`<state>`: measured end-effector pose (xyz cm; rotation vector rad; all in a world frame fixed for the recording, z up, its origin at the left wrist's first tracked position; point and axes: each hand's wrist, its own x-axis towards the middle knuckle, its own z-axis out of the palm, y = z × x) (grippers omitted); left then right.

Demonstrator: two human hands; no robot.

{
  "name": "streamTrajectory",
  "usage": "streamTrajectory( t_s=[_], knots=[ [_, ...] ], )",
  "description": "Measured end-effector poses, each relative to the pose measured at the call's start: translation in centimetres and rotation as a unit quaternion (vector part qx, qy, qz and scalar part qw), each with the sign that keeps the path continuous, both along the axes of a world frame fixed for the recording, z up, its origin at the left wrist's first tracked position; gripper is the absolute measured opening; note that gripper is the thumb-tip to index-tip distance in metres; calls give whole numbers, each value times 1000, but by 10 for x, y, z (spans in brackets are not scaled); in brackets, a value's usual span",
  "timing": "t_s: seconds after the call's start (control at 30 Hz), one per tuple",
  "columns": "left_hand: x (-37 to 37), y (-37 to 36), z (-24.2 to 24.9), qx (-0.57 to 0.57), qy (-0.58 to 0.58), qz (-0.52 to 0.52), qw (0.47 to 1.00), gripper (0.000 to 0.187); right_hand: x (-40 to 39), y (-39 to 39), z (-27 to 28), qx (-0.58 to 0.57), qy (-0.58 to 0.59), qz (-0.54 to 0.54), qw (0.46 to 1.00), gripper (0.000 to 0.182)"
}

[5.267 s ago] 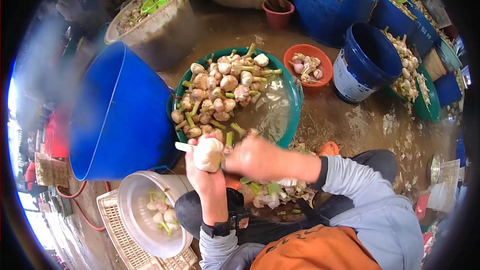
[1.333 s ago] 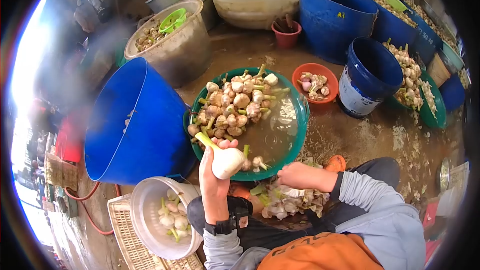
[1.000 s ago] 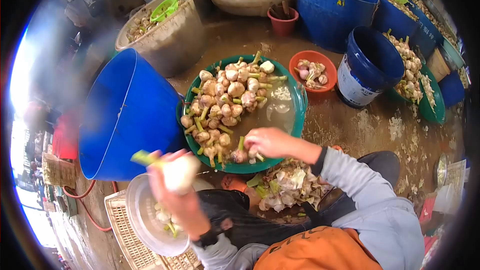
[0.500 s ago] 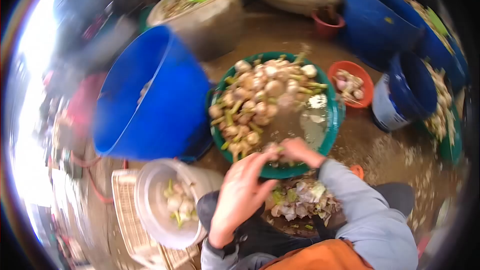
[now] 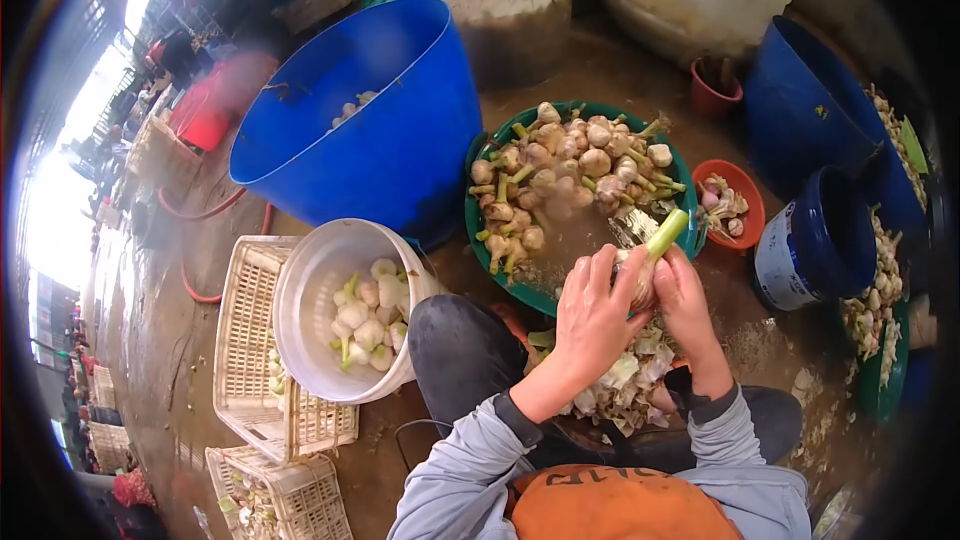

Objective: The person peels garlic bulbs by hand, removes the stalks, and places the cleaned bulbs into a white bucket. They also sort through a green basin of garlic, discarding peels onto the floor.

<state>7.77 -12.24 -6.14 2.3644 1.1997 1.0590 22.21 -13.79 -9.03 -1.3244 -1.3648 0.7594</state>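
Note:
Between my two hands is a garlic bulb with a thick green stalk [image 5: 665,234] that points up and away to the right. My left hand [image 5: 594,318] closes on the bulb from the left, fingers bent over it. From the other side my right hand [image 5: 686,304] grips it, the thumb near the stalk's base. Both hands cover most of the bulb. Just beyond them, a green basin [image 5: 541,301] holds water and a heap of brownish garlic bulbs [image 5: 575,162]. Below my hands lies a pile of garlic peelings [image 5: 632,380].
A white bucket [image 5: 300,340] of peeled bulbs stands left, beside plastic baskets [image 5: 250,340]. A large blue tub [image 5: 390,130] rises behind it. To the right are an orange bowl [image 5: 755,202], a dark blue bucket [image 5: 785,260] and a blue barrel [image 5: 800,125].
My hands have come together on the stalked bulb, the right one lifting back from the basin's near edge. The view has shifted left and become sharper.

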Motion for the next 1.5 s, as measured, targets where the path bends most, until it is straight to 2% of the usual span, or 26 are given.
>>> streamTrajectory(
  t_s=[0.1,0.17,0.2,0.27,0.3,0.4,0.43,0.47,0.53,0.57,0.6,0.63,0.67,0.73,0.77,0.8,0.87,0.93,0.97,1.0,1.1,1.2,1.23,1.37,1.47,1.5],
  knots=[
    [-1,-2,-2,-42,-67,-46,996,63,0,-6,1,-18,-2,-15,1000,29],
    [-11,5,5,-128,-118,-125,977,70,3,-15,-7,-65,179,-15,982,29],
    [-12,4,4,-241,-236,-153,929,73,3,-17,-10,-88,267,-13,960,29],
    [-15,5,-6,-439,-448,-195,754,80,0,-20,10,-100,323,51,940,32],
    [-17,9,-10,-373,-380,-182,826,84,1,-18,14,-98,331,77,935,34],
    [-20,7,0,-277,-224,-180,917,82,-6,-15,24,-107,293,92,946,40],
    [-15,11,-4,-339,-324,-196,861,74,-8,-14,24,-105,308,96,941,39],
    [-16,14,-4,-494,-412,-179,744,69,-9,-11,23,-110,303,89,943,38],
    [-27,29,-16,-688,-531,-278,409,68,-9,-9,21,-130,270,59,952,33],
    [-32,33,-22,-666,-528,-362,384,69,-8,-11,20,-145,243,35,958,31],
    [-31,29,-27,-538,-449,-278,657,70,-6,-11,19,-156,214,10,964,29],
    [-28,21,-20,-353,-323,-170,861,71,-11,-8,13,-146,230,-46,961,25],
    [-24,13,-13,-132,-165,-50,976,72,-18,-8,15,-168,242,-76,953,23],
    [-27,15,-13,-278,-266,-96,918,68,-15,-15,12,-192,259,27,946,21],
    [-46,29,-14,-515,-372,-193,748,62,-18,-16,15,-170,309,36,935,20],
    [-58,40,-13,-704,-429,-265,500,56,-21,-18,18,-147,359,45,921,20],
    [-39,35,-11,-598,-379,-150,690,45,-18,-13,29,-113,261,71,956,28],
    [-28,31,-15,-528,-256,-83,806,42,-23,-8,25,-79,285,99,950,32],
    [-28,30,-19,-513,-253,-81,816,41,-22,-12,31,-108,252,107,956,31],
    [-29,30,-25,-498,-252,-78,826,41,-16,-10,30,-119,351,110,922,31],
    [-35,30,-41,-559,-536,-283,566,46,-1,-5,25,-154,590,68,790,34],
    [-28,33,-36,-524,-441,-164,710,44,6,0,4,-99,685,114,713,29],
    [-27,36,-39,-412,-329,-103,843,44,2,0,18,-100,637,67,762,26],
    [-13,21,-35,-495,-435,-43,751,34,-21,10,-2,-105,558,163,807,21],
    [-26,32,-44,-574,-581,-73,572,29,-5,7,30,-157,659,25,735,24],
    [-30,34,-40,-570,-632,-105,515,29,11,3,39,-67,657,167,732,21]
  ],
)
